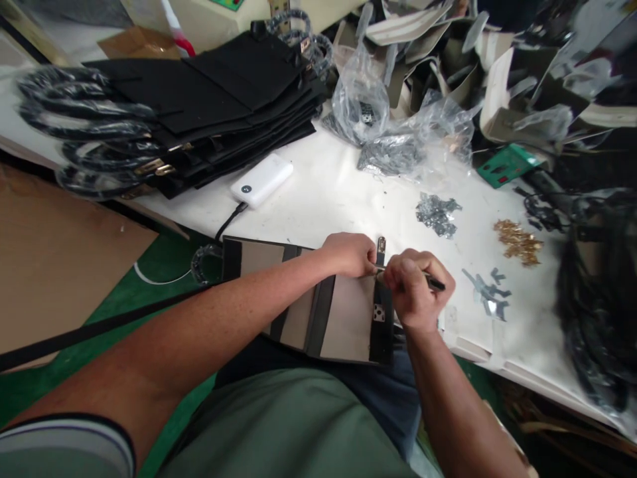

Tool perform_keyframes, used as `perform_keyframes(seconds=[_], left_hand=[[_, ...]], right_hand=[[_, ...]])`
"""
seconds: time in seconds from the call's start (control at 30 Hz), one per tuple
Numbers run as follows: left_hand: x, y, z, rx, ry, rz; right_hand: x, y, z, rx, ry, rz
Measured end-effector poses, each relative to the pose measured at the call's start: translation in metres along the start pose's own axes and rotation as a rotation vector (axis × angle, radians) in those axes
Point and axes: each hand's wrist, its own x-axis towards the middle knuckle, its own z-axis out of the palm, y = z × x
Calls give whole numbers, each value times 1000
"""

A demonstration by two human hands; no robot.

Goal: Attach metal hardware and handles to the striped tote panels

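A black bag panel [348, 318] with a beige inner side rests at the table's front edge, partly over my lap. My left hand [348, 254] lies across its upper right part, thumb and fingers pinched together near the black border strip; what they pinch is too small to make out. My right hand [417, 285] is closed around a slim hand tool [436, 283] with a dark handle, its thin metal tip pointing at my left fingertips. On the strip sit a gold-coloured metal fitting [381, 244] above my hands and a square metal plate [379, 313] below them.
Stacked black bag pieces [209, 86] with plastic-wrapped handles lie at the back left. In front is a white power bank [262, 180] with a cable. Silver metal pieces [438, 214], gold pieces [518, 243], plastic bags [361, 99] and a green device [507, 164] lie to the right.
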Motion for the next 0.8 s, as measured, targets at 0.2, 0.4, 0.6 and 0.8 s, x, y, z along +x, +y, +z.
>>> perform_keyframes(seconds=[0.2,0.4,0.6,0.8], left_hand=[[1,-2,2,-1,31,21],[0,-1,1,-3,29,-9],[0,0,1,14,20,-14],[-2,2,-1,0,43,-16]], right_hand=[[4,-3,-2,110,27,-78],[2,11,-8,90,13,8],[-1,12,-10,34,14,30],[-3,17,-12,26,72,-20]])
